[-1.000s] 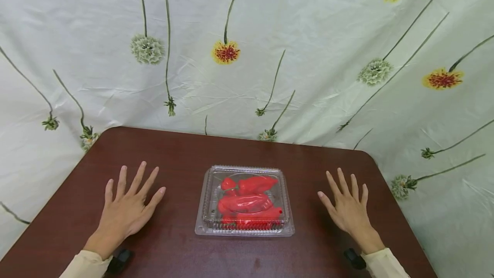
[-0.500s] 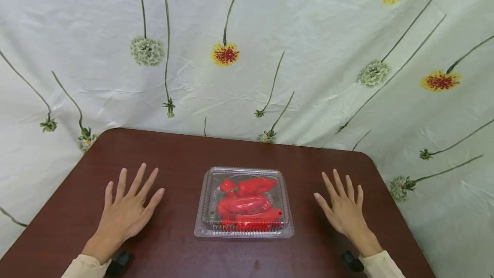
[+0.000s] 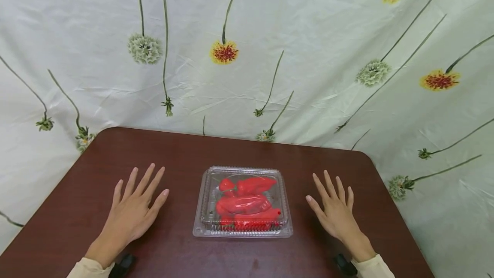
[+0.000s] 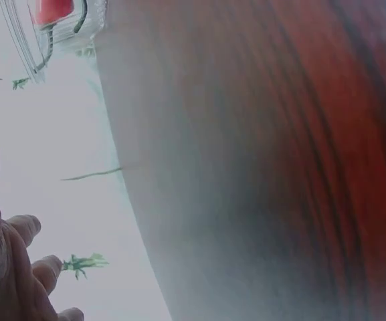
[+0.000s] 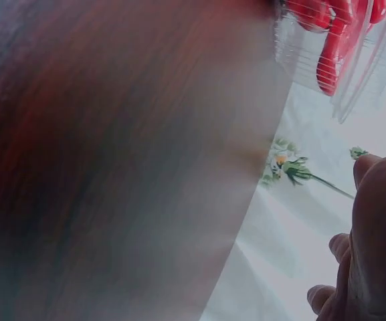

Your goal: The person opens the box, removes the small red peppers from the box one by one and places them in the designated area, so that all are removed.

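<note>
A clear plastic clamshell box (image 3: 198,222) with its lid down sits mid-table. Inside it lie several red peppers (image 3: 245,204), with green stems showing on some. To its left, my left hand (image 3: 133,213) is spread palm down with straight fingers, apart from the box. On the other side my right hand (image 3: 337,216) is spread likewise, a little nearer to the box. Both hands hold nothing. In the left wrist view a corner of the box (image 4: 65,30) shows at the top left; in the right wrist view its edge (image 5: 293,47) is at the top right.
The dark red-brown table (image 3: 173,252) has rounded far corners. Behind it and along the right side hangs a white cloth (image 3: 308,55) printed with flowers. Dark wrist camera straps (image 3: 122,266) sit under both cream sleeves.
Both hands have moved inward, toward the box: the left slightly to the right, the right further to the left. The box and its peppers stay where they were.
</note>
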Available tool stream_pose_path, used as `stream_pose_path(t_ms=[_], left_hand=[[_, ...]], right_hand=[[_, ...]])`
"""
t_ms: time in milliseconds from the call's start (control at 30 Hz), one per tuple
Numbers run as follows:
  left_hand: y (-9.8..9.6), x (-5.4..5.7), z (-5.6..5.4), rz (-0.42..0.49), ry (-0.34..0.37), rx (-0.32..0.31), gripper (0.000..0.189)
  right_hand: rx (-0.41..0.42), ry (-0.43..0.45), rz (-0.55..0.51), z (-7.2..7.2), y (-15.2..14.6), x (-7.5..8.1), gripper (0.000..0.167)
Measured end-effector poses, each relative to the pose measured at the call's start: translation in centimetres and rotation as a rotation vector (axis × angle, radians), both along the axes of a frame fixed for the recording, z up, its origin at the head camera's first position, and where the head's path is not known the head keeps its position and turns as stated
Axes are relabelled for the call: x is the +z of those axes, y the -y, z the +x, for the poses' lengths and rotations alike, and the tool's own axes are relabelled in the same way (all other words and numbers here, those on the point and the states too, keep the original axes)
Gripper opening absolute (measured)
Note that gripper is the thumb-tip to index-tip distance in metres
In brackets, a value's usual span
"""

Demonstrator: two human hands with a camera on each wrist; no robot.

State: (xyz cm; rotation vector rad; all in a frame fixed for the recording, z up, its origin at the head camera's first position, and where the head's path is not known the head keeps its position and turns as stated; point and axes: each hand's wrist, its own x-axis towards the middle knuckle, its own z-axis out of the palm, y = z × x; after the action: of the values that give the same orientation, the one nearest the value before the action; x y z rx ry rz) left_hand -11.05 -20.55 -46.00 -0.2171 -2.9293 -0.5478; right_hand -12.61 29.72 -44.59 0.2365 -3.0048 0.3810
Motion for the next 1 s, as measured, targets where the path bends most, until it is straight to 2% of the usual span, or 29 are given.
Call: stream_pose_path(t_ms=[267, 533, 800, 1000], left_hand=[[-0.9, 0.3, 0.3, 0.021, -0.047, -0.035, 0.064], [-2.2, 0.3, 1.1, 0.084, -0.071, -0.076, 0.062], [-3.3, 0.2, 1.6, 0.166, -0.119, -0.115, 0.059], [-3.9, 0.1, 1.7, 0.231, -0.114, -0.135, 0.057]], right_hand=[[0.032, -0.022, -0.048, 0.1, 0.9, 0.5, 0.068], [0.073, -0.027, -0.093, 0.3, 1.9, 0.8, 0.066], [0.15, -0.004, -0.273, 0.8, 2.9, 0.9, 0.064], [0.208, 0.04, -0.437, 1.3, 3.4, 0.5, 0.06]])
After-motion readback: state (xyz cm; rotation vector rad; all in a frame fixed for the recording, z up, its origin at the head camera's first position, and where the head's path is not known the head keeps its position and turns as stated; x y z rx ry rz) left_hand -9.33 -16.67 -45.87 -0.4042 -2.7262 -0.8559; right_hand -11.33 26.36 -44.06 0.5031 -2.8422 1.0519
